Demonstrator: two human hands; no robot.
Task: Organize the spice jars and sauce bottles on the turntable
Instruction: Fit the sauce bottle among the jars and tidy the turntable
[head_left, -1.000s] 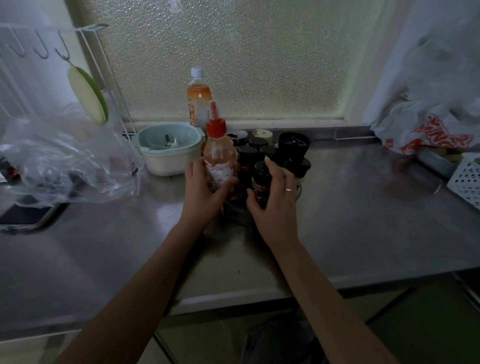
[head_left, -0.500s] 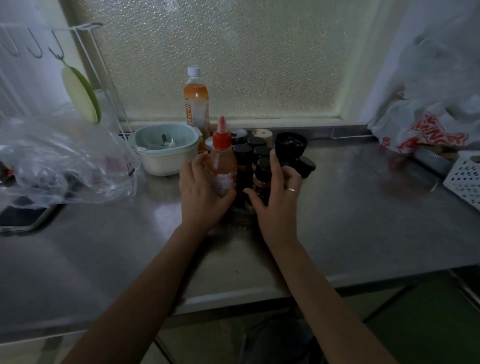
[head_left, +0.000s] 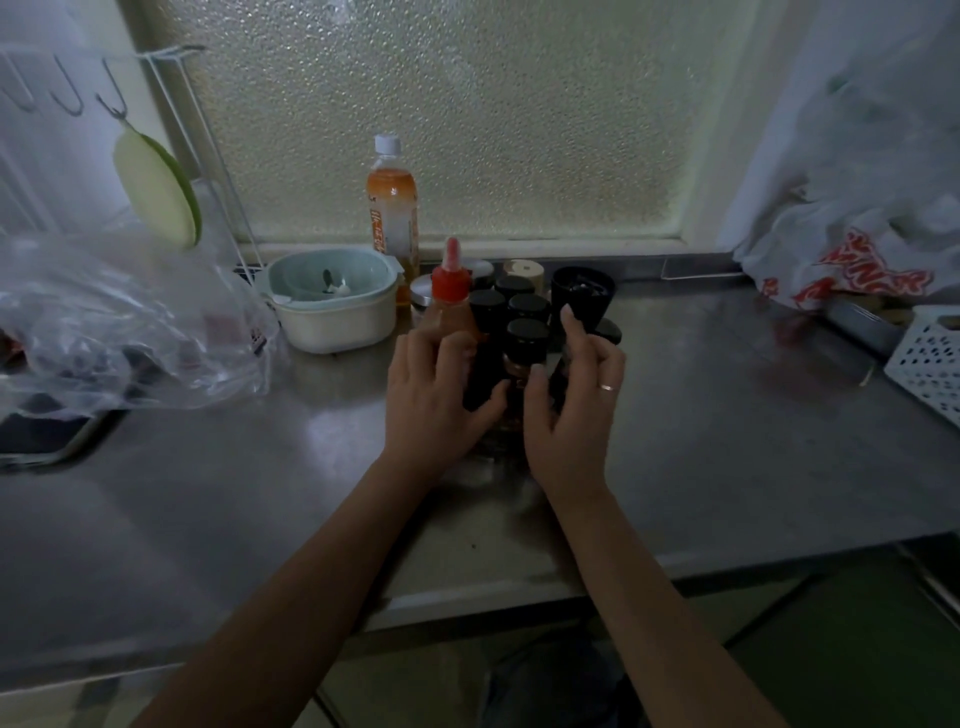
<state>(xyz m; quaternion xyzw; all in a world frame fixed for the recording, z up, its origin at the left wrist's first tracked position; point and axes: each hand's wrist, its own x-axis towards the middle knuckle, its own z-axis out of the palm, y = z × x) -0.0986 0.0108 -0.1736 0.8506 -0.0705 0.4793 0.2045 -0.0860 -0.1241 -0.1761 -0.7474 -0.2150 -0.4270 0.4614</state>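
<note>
A home kitchen. A stainless-steel counter (head_left: 727, 415) runs below a frosted window (head_left: 441, 114). On it stand black-lidded spice jars (head_left: 525, 338), a red-capped sauce bottle (head_left: 451, 296), a drink bottle (head_left: 392, 202) and a pale bowl (head_left: 332, 306); a wire rack with hooks (head_left: 111, 98) stands at left.

The jars (head_left: 524, 332) stand clustered mid-counter (head_left: 727, 426), the sauce bottle (head_left: 452, 291) at their left edge. A bowl (head_left: 332, 306) sits left of them, a drink bottle (head_left: 392, 208) behind, a basket (head_left: 930, 358) far right.
</note>
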